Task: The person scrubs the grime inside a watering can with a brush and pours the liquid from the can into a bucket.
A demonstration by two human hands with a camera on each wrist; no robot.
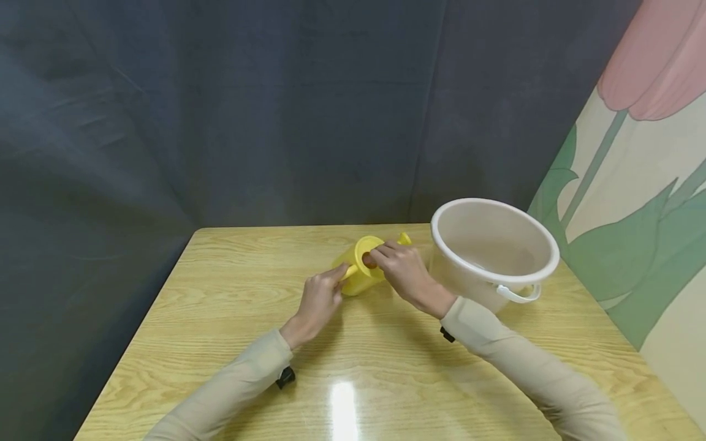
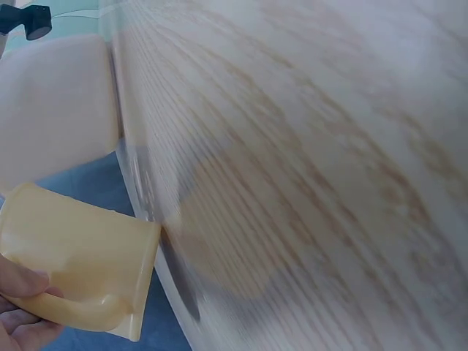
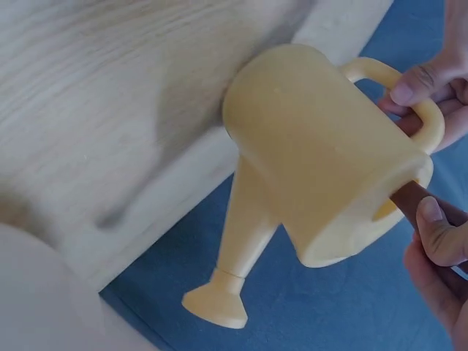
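A yellow watering can (image 1: pixel 361 285) is tilted over the wooden table, its opening up and its spout rose (image 3: pixel 219 301) pointing away to the right. I cannot tell whether its base touches the table. My left hand (image 1: pixel 320 300) grips the can's looped handle (image 3: pixel 431 121), thumb on one side and fingers on the other. With my right hand (image 1: pixel 405 272) I pinch a flat brown strip-like thing (image 3: pixel 411 197) at the opening. Its far end goes into the can and is hidden, so its kind is unclear.
A large white bucket (image 1: pixel 463 282) with a white handle (image 1: pixel 518 297) stands just right of the can. The wooden table (image 1: pixel 220 294) ends at a dark curtain (image 1: pixel 276 122) behind. A wall with a painted tulip (image 1: pixel 656 61) borders the right side.
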